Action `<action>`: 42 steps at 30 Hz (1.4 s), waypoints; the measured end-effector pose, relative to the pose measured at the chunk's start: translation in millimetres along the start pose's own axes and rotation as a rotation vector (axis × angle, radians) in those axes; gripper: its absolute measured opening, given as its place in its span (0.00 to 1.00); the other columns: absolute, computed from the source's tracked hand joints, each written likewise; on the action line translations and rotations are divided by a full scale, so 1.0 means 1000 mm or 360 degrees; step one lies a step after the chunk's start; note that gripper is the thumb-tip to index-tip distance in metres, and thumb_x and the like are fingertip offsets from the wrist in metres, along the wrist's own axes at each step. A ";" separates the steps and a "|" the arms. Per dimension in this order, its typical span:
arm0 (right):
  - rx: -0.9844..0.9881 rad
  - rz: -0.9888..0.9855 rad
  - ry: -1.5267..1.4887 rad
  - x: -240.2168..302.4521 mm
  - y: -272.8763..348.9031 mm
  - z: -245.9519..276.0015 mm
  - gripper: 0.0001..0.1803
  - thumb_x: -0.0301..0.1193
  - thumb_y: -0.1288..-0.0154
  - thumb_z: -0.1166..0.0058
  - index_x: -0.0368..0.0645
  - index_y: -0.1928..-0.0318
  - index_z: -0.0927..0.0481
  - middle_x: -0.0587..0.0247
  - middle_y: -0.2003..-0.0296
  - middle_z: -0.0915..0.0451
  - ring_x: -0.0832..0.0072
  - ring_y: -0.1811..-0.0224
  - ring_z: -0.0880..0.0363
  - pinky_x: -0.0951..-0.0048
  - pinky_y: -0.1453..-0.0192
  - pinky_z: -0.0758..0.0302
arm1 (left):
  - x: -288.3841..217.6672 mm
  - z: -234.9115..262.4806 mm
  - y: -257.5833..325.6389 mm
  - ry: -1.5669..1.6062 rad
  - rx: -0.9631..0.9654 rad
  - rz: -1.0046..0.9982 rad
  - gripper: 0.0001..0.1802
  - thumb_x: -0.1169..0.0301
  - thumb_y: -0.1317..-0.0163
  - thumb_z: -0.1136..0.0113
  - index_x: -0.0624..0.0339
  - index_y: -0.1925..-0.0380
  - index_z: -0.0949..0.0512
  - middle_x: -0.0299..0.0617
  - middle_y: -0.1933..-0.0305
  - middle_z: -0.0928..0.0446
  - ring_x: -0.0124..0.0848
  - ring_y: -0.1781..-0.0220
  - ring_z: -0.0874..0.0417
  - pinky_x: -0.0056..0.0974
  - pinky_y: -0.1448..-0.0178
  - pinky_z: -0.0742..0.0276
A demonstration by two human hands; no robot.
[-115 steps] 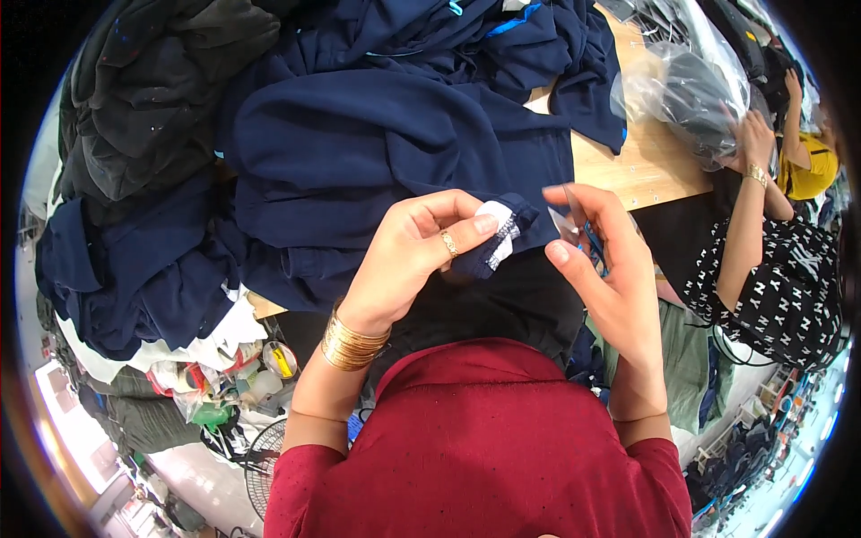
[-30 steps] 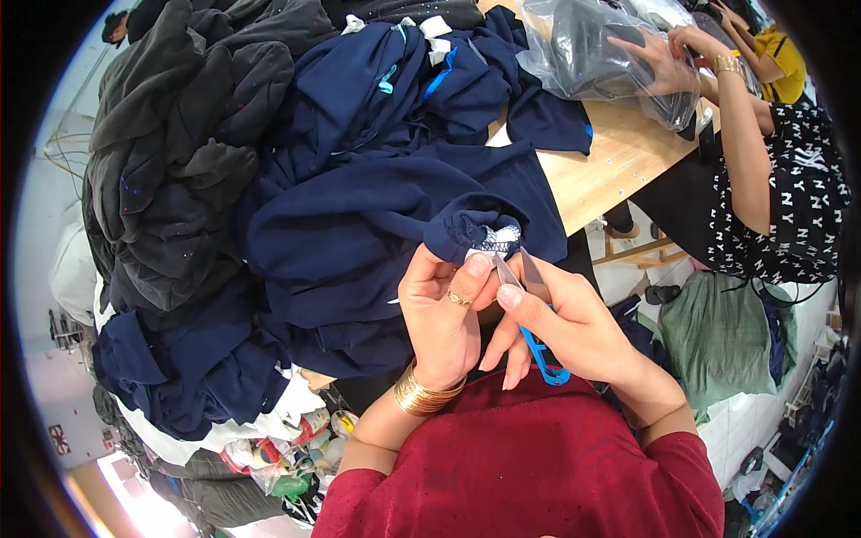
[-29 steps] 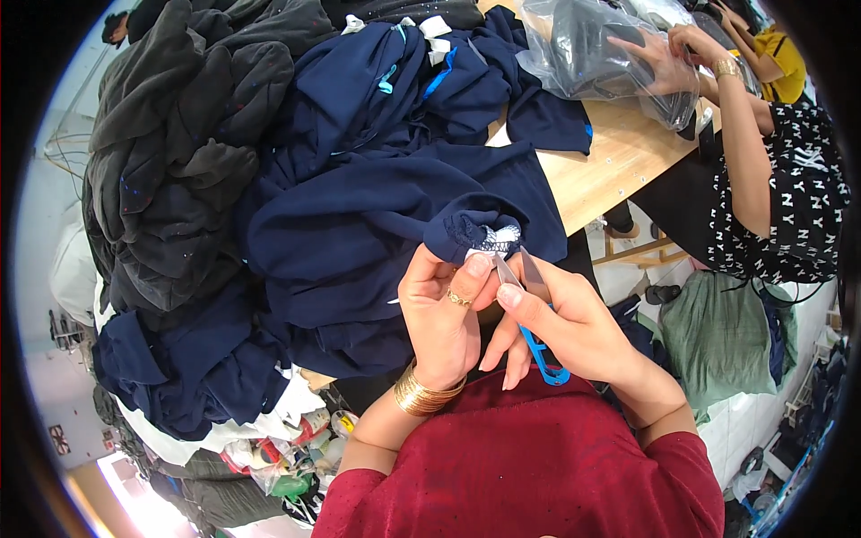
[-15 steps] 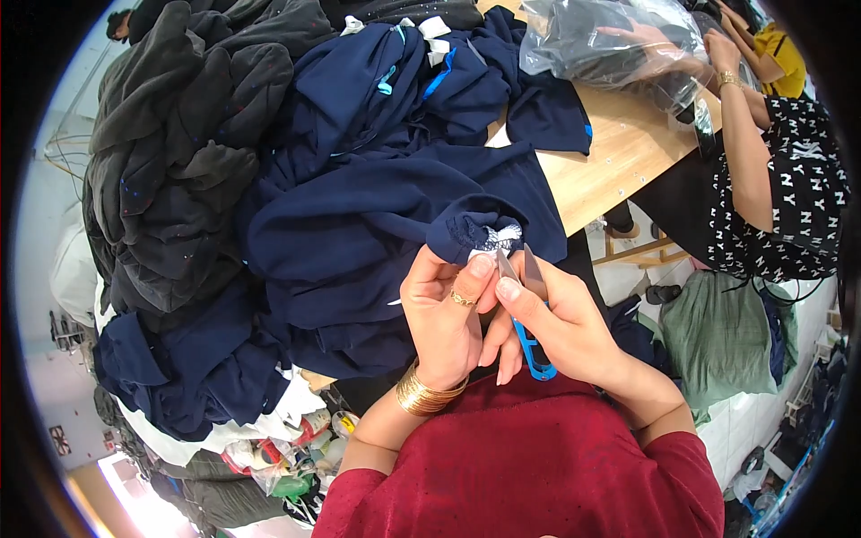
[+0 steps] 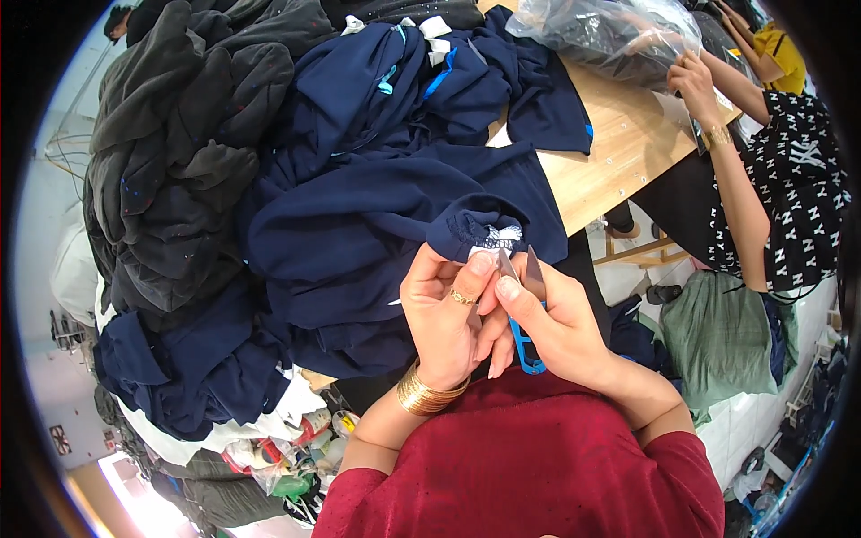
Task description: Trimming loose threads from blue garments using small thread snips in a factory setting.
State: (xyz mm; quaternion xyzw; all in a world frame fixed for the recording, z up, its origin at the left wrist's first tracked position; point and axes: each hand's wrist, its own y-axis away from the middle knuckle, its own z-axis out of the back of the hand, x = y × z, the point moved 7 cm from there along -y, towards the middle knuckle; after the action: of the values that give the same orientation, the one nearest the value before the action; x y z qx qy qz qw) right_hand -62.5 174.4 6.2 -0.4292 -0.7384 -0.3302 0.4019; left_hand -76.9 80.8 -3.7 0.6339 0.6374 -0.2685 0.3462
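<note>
My left hand (image 5: 448, 309) pinches the edge of a navy garment (image 5: 359, 215), at a gathered hem where white stitching and a small white piece of fabric (image 5: 504, 238) show. Between the thumb and fingers of my right hand (image 5: 560, 314) are thread snips (image 5: 527, 345) with a blue handle. Their two metal blades point up, apart, just right of the white stitching. The fingertips of both hands nearly meet below the hem. Most of the garment spreads over the table beyond my hands.
Dark grey clothing (image 5: 179, 152) is heaped at the left, beside more navy pieces (image 5: 197, 359). A wooden table (image 5: 610, 152) reaches to the right. There a co-worker's hands (image 5: 695, 85) handle a clear plastic bag (image 5: 601, 31). A green sack (image 5: 717, 336) lies on the floor.
My hands stay at the hem, and the snips' blue handle has shifted slightly up and left. The co-worker's arm and the plastic bag have moved up and left.
</note>
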 end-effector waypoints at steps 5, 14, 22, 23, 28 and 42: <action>0.0007 0.0008 -0.0022 -0.005 0.000 0.000 0.13 0.32 0.29 0.62 0.33 0.58 0.31 0.62 0.78 0.23 0.80 0.82 0.23 0.85 0.79 0.30 | -0.001 0.000 0.000 0.0030 0.0016 0.0018 0.07 0.76 0.39 0.46 0.66 0.62 0.28 0.41 0.75 0.24 0.17 0.90 0.37 0.23 0.92 0.44; -0.0027 0.0066 -0.0101 -0.004 -0.001 0.000 0.13 0.33 0.28 0.63 0.34 0.62 0.31 0.60 0.78 0.24 0.80 0.83 0.24 0.84 0.79 0.28 | -0.002 -0.003 0.000 0.0003 0.0037 0.0022 0.06 0.77 0.39 0.47 0.67 0.63 0.29 0.42 0.76 0.25 0.17 0.91 0.36 0.23 0.93 0.44; 0.0061 -0.0163 -0.0165 -0.008 0.001 0.000 0.13 0.33 0.29 0.60 0.35 0.63 0.30 0.62 0.80 0.24 0.80 0.85 0.26 0.84 0.81 0.30 | -0.002 0.002 -0.004 -0.0049 -0.0072 -0.0007 0.07 0.79 0.41 0.44 0.64 0.62 0.27 0.41 0.70 0.23 0.19 0.77 0.27 0.23 0.73 0.29; 0.0063 -0.0164 -0.0164 -0.005 0.001 0.002 0.13 0.33 0.29 0.60 0.35 0.63 0.30 0.62 0.80 0.24 0.80 0.85 0.26 0.84 0.81 0.30 | 0.001 0.001 -0.004 -0.0030 0.0008 0.0069 0.07 0.79 0.42 0.44 0.64 0.62 0.27 0.41 0.68 0.23 0.20 0.73 0.25 0.24 0.68 0.28; 0.0027 -0.0137 0.0562 0.015 0.005 0.018 0.11 0.31 0.34 0.54 0.35 0.67 0.27 0.64 0.85 0.26 0.85 0.88 0.31 0.86 0.83 0.37 | -0.005 0.000 -0.007 -0.0024 0.0057 -0.0118 0.10 0.82 0.46 0.41 0.66 0.63 0.27 0.40 0.63 0.23 0.25 0.60 0.23 0.30 0.52 0.27; -0.0415 0.0583 0.1298 0.070 0.000 0.014 0.07 0.22 0.48 0.41 0.38 0.68 0.25 0.72 0.80 0.25 0.90 0.80 0.30 0.87 0.76 0.38 | -0.010 -0.003 -0.002 -0.0171 0.0126 -0.0214 0.12 0.85 0.47 0.42 0.67 0.61 0.28 0.40 0.62 0.24 0.24 0.59 0.24 0.29 0.50 0.29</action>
State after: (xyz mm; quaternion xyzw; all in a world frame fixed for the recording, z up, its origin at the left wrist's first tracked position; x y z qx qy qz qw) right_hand -88.5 211.6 60.7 -0.4346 -0.3845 -0.4857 0.6538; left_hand -79.6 76.8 5.2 0.5875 0.6480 -0.3497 0.3358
